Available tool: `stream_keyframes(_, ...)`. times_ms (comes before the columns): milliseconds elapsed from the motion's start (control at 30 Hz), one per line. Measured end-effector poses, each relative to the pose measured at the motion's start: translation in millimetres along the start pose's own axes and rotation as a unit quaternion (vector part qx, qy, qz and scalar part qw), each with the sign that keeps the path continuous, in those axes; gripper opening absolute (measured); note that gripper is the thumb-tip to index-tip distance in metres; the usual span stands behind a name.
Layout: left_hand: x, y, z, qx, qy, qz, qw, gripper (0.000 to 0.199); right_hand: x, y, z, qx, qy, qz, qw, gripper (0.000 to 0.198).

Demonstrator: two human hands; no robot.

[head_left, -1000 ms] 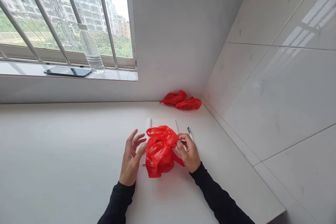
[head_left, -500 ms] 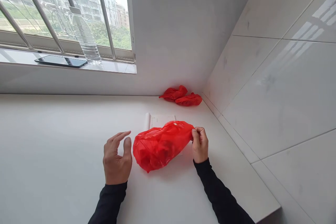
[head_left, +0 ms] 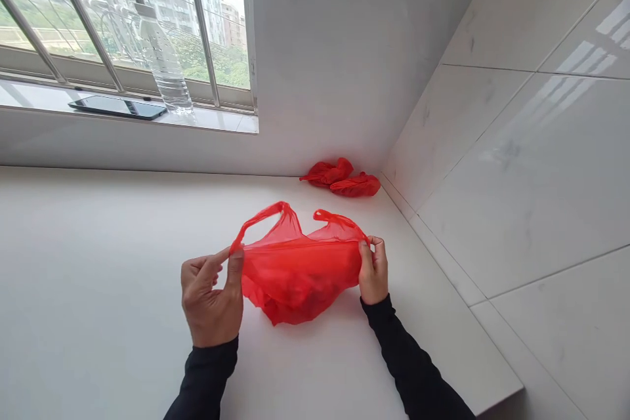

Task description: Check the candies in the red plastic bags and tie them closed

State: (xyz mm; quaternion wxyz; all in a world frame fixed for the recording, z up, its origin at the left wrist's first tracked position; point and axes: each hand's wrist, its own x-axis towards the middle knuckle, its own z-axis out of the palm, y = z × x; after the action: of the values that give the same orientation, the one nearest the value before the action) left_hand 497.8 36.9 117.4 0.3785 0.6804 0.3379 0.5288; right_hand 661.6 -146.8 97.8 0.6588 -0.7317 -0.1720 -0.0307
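A thin red plastic bag (head_left: 300,275) is stretched sideways between my two hands above the white tabletop. My left hand (head_left: 214,295) pinches its left edge between thumb and forefinger, close to one handle loop. The right edge is pinched by my right hand (head_left: 374,269), near the other loop. Both handle loops rise up at the far side of the bag. Darker folds show through its lower part; whether anything lies inside, I cannot tell.
Two crumpled red plastic bags (head_left: 342,177) lie at the back of the white table (head_left: 98,275), near the tiled wall (head_left: 541,177). On the windowsill are a dark tablet or phone (head_left: 118,107) and a clear water bottle (head_left: 167,69). The table's corner ends at lower right.
My left hand, open beside the bag before, has taken hold of its left edge. The bag has spread wide, its handle loops now showing. The white booklet behind it is no longer visible.
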Motion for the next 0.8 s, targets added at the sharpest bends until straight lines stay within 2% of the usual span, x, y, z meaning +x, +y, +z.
stream_keyframes(33, 3, 3, -4, -0.055, -0.008, -0.072, 0.996, 0.020, -1, 1, 0, -0.003, -0.004, -0.001, 1.000, 0.030)
stream_keyframes(100, 7, 9, -9, -0.181, -0.065, -0.189, 0.963, 0.028, -4, 1, 1, -0.004, -0.018, -0.003, 1.000, 0.030)
stream_keyframes(167, 10, 14, -12, -0.269, -0.128, -0.229, 0.927, 0.032, -9, -4, 3, -0.011, -0.015, -0.028, 0.999, 0.026)
stream_keyframes(200, 11, 16, -12, -0.292, -0.149, -0.230, 0.916, 0.031, -11, -10, 3, -0.020, -0.002, -0.063, 0.998, 0.022)
stream_keyframes(300, 11, 23, -14, -0.352, -0.189, -0.252, 0.881, 0.030, -11, -42, 5, -0.068, 0.021, -0.241, 0.968, 0.019)
stream_keyframes(333, 10, 27, -14, -0.367, -0.199, -0.265, 0.869, 0.031, -10, -55, 6, -0.088, -0.010, -0.296, 0.951, 0.020)
stream_keyframes(367, 9, 30, -15, -0.381, -0.208, -0.280, 0.856, 0.032, -7, -68, 8, -0.108, -0.071, -0.333, 0.934, 0.022)
stream_keyframes(400, 8, 34, -16, -0.393, -0.214, -0.295, 0.844, 0.030, -3, -80, 9, -0.135, -0.160, -0.349, 0.913, 0.023)
stream_keyframes(467, 6, 41, -18, -0.401, -0.221, -0.321, 0.829, 0.028, 5, -96, 13, -0.220, -0.336, -0.340, 0.850, 0.027)
stream_keyframes(500, 6, 43, -19, -0.399, -0.225, -0.332, 0.825, 0.032, 8, -100, 15, -0.273, -0.400, -0.326, 0.812, 0.028)
stream_keyframes(533, 7, 44, -19, -0.393, -0.233, -0.344, 0.820, 0.039, 11, -101, 17, -0.325, -0.439, -0.313, 0.777, 0.029)
stream_keyframes(600, 10, 43, -21, -0.376, -0.254, -0.368, 0.812, 0.054, 15, -97, 21, -0.400, -0.477, -0.289, 0.728, 0.037)
stream_keyframes(667, 13, 40, -23, -0.367, -0.262, -0.386, 0.805, 0.058, 18, -91, 24, -0.421, -0.517, -0.266, 0.697, 0.041)
stream_keyframes(700, 15, 38, -24, -0.363, -0.262, -0.391, 0.804, 0.057, 20, -89, 25, -0.420, -0.538, -0.250, 0.687, 0.037)
stream_keyframes(767, 17, 35, -25, -0.351, -0.266, -0.394, 0.806, 0.053, 27, -88, 24, -0.423, -0.555, -0.214, 0.684, 0.025)
stream_keyframes(800, 17, 35, -25, -0.344, -0.278, -0.395, 0.805, 0.052, 32, -90, 22, -0.430, -0.542, -0.196, 0.695, 0.022)
